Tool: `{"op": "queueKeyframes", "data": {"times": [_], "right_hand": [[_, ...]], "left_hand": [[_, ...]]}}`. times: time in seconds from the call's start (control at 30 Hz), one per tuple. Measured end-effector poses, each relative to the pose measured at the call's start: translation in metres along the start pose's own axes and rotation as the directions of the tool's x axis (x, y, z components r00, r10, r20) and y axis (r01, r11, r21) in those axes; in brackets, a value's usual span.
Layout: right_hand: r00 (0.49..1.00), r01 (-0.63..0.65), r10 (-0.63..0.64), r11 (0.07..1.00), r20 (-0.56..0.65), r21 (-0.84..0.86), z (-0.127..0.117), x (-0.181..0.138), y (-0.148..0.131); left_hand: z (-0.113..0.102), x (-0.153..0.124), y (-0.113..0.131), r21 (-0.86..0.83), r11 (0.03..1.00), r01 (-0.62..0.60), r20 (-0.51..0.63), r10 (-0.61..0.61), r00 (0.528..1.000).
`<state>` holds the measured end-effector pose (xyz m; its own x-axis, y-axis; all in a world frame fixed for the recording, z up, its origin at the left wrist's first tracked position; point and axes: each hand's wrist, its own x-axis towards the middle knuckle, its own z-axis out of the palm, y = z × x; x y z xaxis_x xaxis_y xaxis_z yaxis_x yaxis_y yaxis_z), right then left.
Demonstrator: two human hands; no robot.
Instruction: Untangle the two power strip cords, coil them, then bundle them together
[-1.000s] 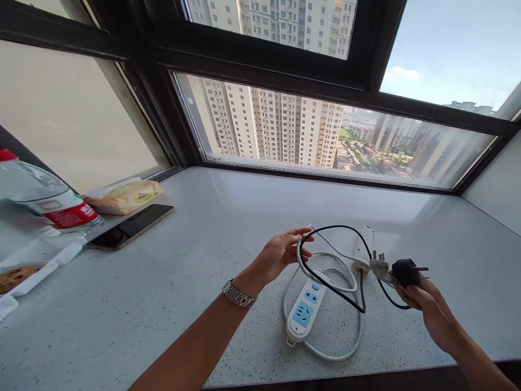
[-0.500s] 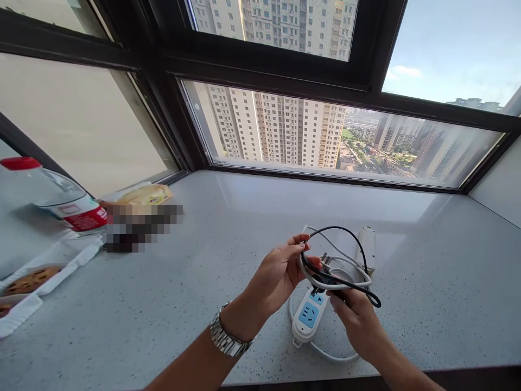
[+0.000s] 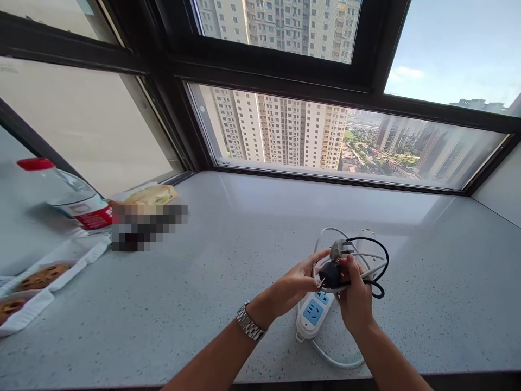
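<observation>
My left hand (image 3: 295,288) is closed around a round black plug (image 3: 330,273), its pins pointing down and left. My right hand (image 3: 356,307) grips a tangle of cables, thumb on top, close behind that plug. A pale grey plug (image 3: 338,250) sits just above the black one, pins facing right. From the bundle, a loop of black cable (image 3: 387,260) sticks out to the right, and white cable (image 3: 325,231) curves behind. Beneath the hands lies a white power strip (image 3: 313,316) with blue socket faces, partly covered by them.
On the speckled white counter (image 3: 183,315), a white block (image 3: 367,234) stands behind the cables. To the left are a red-capped bottle (image 3: 77,195), a yellow packet (image 3: 150,195), a blurred-out dark item (image 3: 142,228) and a cookie tray (image 3: 81,260). Dark-framed windows (image 3: 277,70) border the counter.
The black and grey plugs have come up into plain sight between my hands. My left hand has moved right and lower; my right thumb now lies over the cables.
</observation>
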<state>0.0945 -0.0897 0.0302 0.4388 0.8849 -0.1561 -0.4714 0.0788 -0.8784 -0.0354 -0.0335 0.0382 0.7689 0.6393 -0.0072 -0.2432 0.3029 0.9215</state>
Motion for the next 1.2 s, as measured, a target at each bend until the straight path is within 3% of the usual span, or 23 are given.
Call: {"op": "queueKeyframes", "data": {"times": [0.07,0.13,0.23,0.3,0.37,0.47,0.5,0.57,0.6,0.67,0.77,0.8,0.83,0.87,0.9,0.93,0.97,1.13,1.2], "right_hand": [[1.000,-0.003,0.004,0.999,0.010,-0.051,0.008,0.011,0.000],[0.992,-0.048,0.061,0.992,0.110,-0.120,0.016,0.021,0.002],[0.954,-0.069,0.134,0.968,0.267,-0.241,0.017,0.021,0.000],[0.913,0.035,0.122,0.927,0.389,-0.373,0.003,0.008,-0.016],[0.806,0.212,0.158,0.823,0.570,-0.527,-0.022,-0.011,-0.046],[0.478,0.419,0.393,0.685,0.786,-0.597,-0.061,-0.027,-0.093],[0.518,0.451,0.328,0.680,0.790,-0.578,-0.069,-0.023,-0.101],[0.762,0.516,0.023,0.581,0.647,-0.629,-0.075,-0.002,-0.100],[0.829,0.529,-0.123,0.486,0.545,-0.695,-0.073,0.013,-0.091],[0.835,0.550,-0.210,0.304,0.509,-0.778,-0.066,0.043,-0.062],[0.835,0.549,-0.073,0.175,0.545,-0.818,-0.060,0.065,-0.017],[0.836,0.547,-0.050,0.160,0.547,-0.822,-0.060,0.064,-0.006],[0.835,0.549,-0.054,0.154,0.547,-0.822,-0.060,0.060,0.002],[0.832,0.554,-0.080,0.158,0.548,-0.818,-0.061,0.054,0.007],[0.828,0.561,-0.119,0.174,0.548,-0.810,-0.063,0.048,0.010],[0.823,0.567,-0.164,0.206,0.543,-0.797,-0.064,0.043,0.012],[0.820,0.572,-0.208,0.257,0.533,-0.779,-0.065,0.040,0.013],[0.859,0.504,-0.341,0.699,0.383,-0.507,-0.073,0.056,0.011],[0.886,0.454,-0.363,0.809,0.290,-0.374,-0.076,0.069,0.010]], "left_hand": [[0.003,0.002,-0.004,0.088,0.996,-0.029,-0.058,0.035,0.998],[0.005,0.008,-0.012,0.196,0.980,-0.047,-0.243,0.095,0.965],[-0.001,0.020,-0.024,0.289,0.957,-0.017,-0.494,0.164,0.854],[-0.013,0.021,-0.027,0.321,0.947,0.007,-0.595,0.196,0.779],[-0.029,0.015,-0.026,0.393,0.919,0.034,-0.650,0.252,0.717],[-0.054,0.003,-0.023,0.540,0.831,0.133,-0.666,0.325,0.672],[-0.061,0.000,-0.022,0.588,0.785,0.196,-0.668,0.334,0.665],[-0.072,-0.004,-0.019,0.664,0.663,0.346,-0.680,0.342,0.648],[-0.076,-0.006,-0.017,0.686,0.599,0.413,-0.687,0.346,0.639],[-0.077,-0.012,-0.013,0.713,0.519,0.471,-0.686,0.376,0.623],[-0.061,-0.033,-0.009,0.802,0.455,0.388,-0.593,0.523,0.613],[-0.051,-0.041,-0.010,0.857,0.394,0.331,-0.512,0.585,0.629],[-0.040,-0.049,-0.012,0.917,0.301,0.262,-0.396,0.620,0.677],[-0.029,-0.054,-0.016,0.969,0.178,0.172,-0.246,0.603,0.759],[-0.018,-0.057,-0.020,0.997,0.055,0.056,-0.077,0.530,0.844],[-0.008,-0.056,-0.025,0.998,-0.037,-0.052,0.063,0.432,0.900],[0.001,-0.051,-0.030,0.989,-0.097,-0.113,0.141,0.357,0.923],[0.026,0.003,-0.044,0.956,-0.255,-0.149,0.195,0.169,0.966],[0.028,0.026,-0.042,0.932,-0.280,-0.229,0.262,0.086,0.961]]}}
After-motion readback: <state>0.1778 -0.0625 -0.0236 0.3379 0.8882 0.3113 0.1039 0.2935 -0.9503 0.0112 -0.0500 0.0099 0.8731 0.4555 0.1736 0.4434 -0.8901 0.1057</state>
